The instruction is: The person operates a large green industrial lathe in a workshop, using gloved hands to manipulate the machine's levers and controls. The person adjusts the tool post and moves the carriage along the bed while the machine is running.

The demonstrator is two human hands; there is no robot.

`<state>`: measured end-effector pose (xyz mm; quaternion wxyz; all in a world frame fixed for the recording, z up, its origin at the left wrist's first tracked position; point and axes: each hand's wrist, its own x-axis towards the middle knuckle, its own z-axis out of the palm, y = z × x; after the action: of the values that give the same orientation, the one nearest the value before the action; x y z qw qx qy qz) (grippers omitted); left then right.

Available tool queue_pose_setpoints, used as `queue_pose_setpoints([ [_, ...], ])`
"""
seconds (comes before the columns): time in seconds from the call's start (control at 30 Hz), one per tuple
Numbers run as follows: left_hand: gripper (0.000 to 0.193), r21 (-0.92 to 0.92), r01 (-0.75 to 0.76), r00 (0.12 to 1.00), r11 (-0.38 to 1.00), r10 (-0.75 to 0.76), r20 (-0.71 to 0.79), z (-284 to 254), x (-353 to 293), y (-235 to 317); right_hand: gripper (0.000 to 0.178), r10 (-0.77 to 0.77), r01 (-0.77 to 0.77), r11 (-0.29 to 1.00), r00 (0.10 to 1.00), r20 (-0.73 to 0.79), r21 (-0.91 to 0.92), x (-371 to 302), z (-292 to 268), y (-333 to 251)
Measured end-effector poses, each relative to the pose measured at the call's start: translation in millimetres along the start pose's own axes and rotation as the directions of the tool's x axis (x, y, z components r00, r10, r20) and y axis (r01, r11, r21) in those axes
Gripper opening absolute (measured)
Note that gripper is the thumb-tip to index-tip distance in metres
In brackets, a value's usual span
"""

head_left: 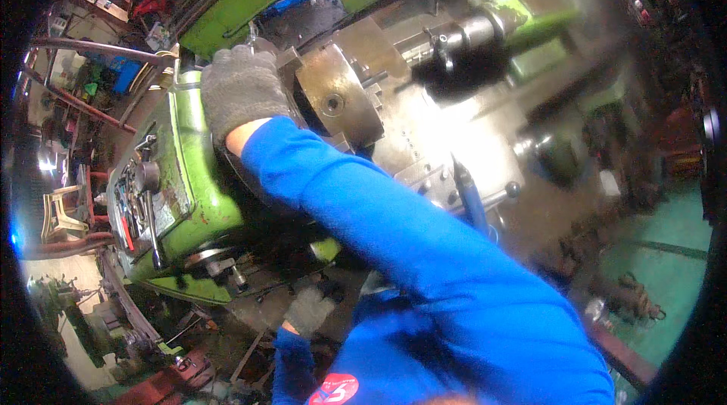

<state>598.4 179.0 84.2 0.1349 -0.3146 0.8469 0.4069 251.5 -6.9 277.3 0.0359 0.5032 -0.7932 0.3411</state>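
Observation:
A green lathe fills the middle of the view. My right arm, in a blue sleeve, reaches across it from the lower right. My right hand [246,87], in a dark grey knit glove, lies over the left side of the metal lathe chuck [344,95], its fingers bent over the far edge. A round socket shows in the chuck's side, and stepped jaws stick out to the right. Low on the left, my left hand [310,310], gloved too, hangs below the green headstock [204,193] near a dark knob. Its fingers are small and blurred.
Wrenches and other tools [140,200] lie on the headstock top. Right of the chuck are the brightly lit carriage [469,151], a ball-ended lever [500,194] and the tailstock [469,38]. A bent pipe rail [83,102] runs at the left. Blue objects [291,0] sit behind the lathe.

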Motion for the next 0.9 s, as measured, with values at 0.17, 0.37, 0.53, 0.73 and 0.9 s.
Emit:
queue_pose_setpoints([
  [0.17, 0.024, 0.129, -0.267, 0.964, 0.955, 0.267, 0.014, -10, 13, 18, 0.029, -0.039, 0.047, 0.996, 0.994, 0.1, -0.081, 10, -6, 1],
  [0.37, 0.025, 0.137, -0.334, 0.942, 0.933, 0.335, 0.014, -24, 29, 30, 0.031, -0.094, 0.124, 0.988, 0.955, 0.281, -0.091, 25, 6, -5],
  [0.53, 0.025, 0.199, -0.421, 0.904, 0.885, 0.428, 0.004, -43, 50, 77, 0.035, -0.226, 0.267, 0.955, 0.938, 0.264, -0.132, 74, -69, 38],
  [0.73, 0.027, -0.165, -0.191, 0.974, 0.968, 0.208, 0.093, -36, 63, 83, 0.033, -0.165, 0.172, 0.891, 0.985, 0.053, -0.42, 90, -175, 193],
  [0.9, 0.036, -0.401, 0.213, 0.977, 0.891, -0.196, 0.084, -10, 41, 101, 0.024, -0.169, 0.106, 0.79, 0.985, -0.047, -0.604, 28, -217, 385],
])
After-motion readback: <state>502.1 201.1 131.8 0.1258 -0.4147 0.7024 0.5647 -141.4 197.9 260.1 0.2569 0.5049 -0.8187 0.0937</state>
